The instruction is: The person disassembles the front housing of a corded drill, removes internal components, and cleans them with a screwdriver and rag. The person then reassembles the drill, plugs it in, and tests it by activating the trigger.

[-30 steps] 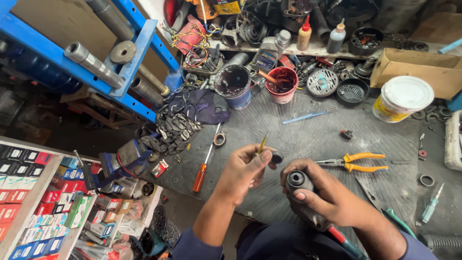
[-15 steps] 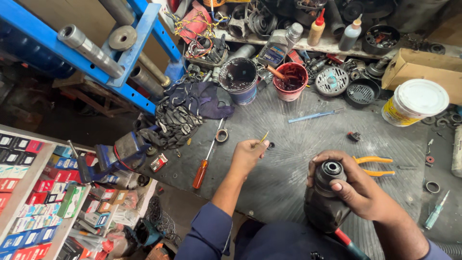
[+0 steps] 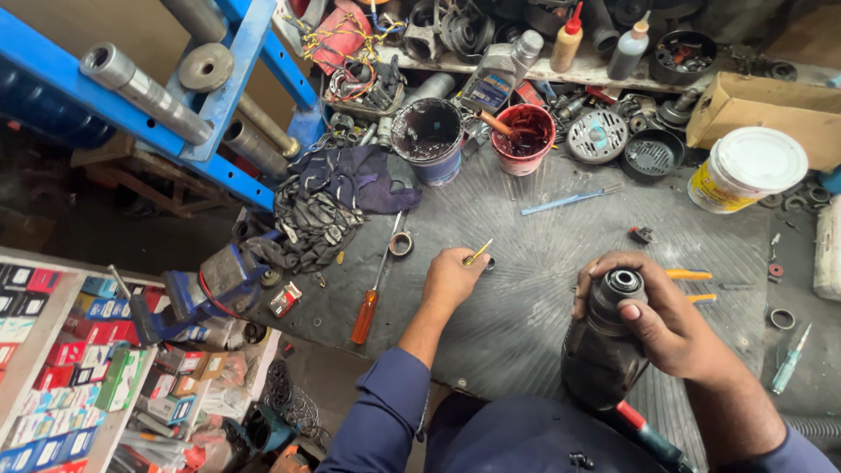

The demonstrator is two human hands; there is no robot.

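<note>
My right hand point(image 3: 661, 320) grips a black power-tool body point(image 3: 603, 346), its round metal end facing up near my thumb. My left hand point(image 3: 451, 278) reaches forward over the grey workbench point(image 3: 534, 254) and pinches a thin yellow-handled pick point(image 3: 478, 252), whose tip rests at a small dark ring point(image 3: 488, 262) on the bench. An orange-handled screwdriver point(image 3: 371, 293) lies left of my left hand, beside a metal ring point(image 3: 401, 243).
Orange-handled pliers point(image 3: 688, 285) lie behind my right hand. Blue point(image 3: 427, 136) and red point(image 3: 521, 138) cups of dark grease, a white tub point(image 3: 745, 171), a cardboard box point(image 3: 771, 109), a dark rag point(image 3: 342, 188), a blue press frame point(image 3: 175, 105) and a vise point(image 3: 206, 285) ring the bench.
My left hand has stretched farther forward and set the pick's tip at the small ring. My right hand has lifted the tool body up and to the right.
</note>
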